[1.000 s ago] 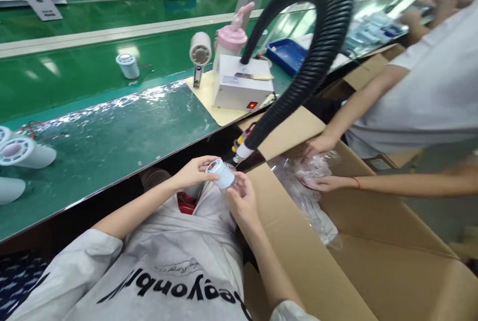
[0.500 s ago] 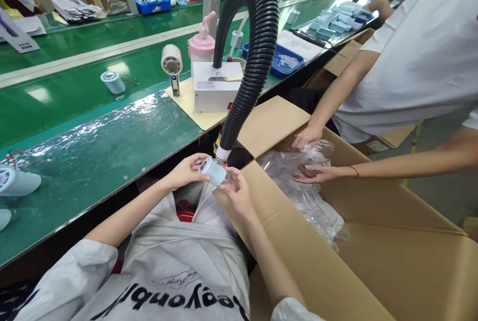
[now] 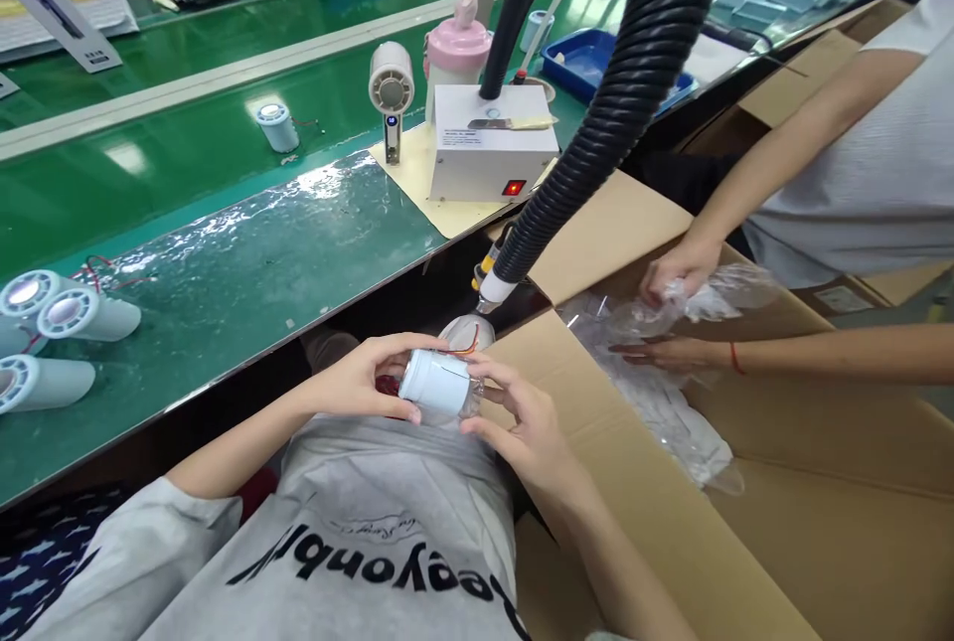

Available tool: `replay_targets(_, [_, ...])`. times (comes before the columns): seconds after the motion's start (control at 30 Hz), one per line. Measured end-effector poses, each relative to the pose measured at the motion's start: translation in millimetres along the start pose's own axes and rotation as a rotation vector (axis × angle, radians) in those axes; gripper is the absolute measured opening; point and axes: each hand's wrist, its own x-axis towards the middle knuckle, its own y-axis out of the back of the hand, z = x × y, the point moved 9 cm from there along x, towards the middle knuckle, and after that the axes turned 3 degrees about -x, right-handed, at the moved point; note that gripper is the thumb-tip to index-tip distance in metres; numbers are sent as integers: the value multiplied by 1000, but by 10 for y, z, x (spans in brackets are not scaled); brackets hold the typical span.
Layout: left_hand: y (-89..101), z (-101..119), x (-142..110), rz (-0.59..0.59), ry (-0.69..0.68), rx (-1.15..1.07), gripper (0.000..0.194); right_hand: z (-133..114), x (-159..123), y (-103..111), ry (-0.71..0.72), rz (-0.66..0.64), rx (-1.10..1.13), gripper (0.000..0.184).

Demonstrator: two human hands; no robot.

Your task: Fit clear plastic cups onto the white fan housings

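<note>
left hand (image 3: 358,380) grip holding one end of a pale-blue cylinder (image 3: 436,384), right hand (image 3: 531,419) grip on its clear end, wires (image 3: 469,351) adjacent, black hose (image 3: 607,139) nearby, table (image 3: 290,243) beyond

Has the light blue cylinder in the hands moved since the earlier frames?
Yes. Judged against the workbench edge, the light blue cylinder has shifted away from it, down the picture toward the wearer's torso.
</note>
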Motion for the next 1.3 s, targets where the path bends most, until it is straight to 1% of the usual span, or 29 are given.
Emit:
replay_targets(0.1, [-31, 90, -50, -19, -59, 49, 75, -4, -7, -43, -88, -36, 55, 46])
replay_targets(0.33, [-42, 192, -120, -11, -116, 188, 74, 42, -17, -124, -243, -45, 245, 51])
replay_targets(0.43, [-48, 206, -127, -10, -116, 214, 73, 92, -18, -152, -308, -50, 302, 54])
replay_targets(0.53, [-49, 198, -129, -9, -108, 228, 72, 125, -12, -176, -354, -52, 352, 54])
replay_targets(0.67, [-59, 217, -141, -22, -146, 234, 72, 147, 9, -240, -393, -71, 435, 54])
replay_targets(0.77, [-64, 227, -157, -34, -163, 234, 73, 213, -1, -313, -468, -82, 521, 57])
replay_targets(0.9, [-66, 209, -168, -43, -138, 235, 72, 315, -60, -465, -597, -148, 612, 65])
replay_targets(1.13, [-79, 230, -182, -60, -179, 267, 71, 362, -113, -629, -710, -218, 721, 68])
replay_targets(1.3, [-94, 248, -204, -52, -191, 322, 63, 384, -174, -743, -804, -304, 784, 72])
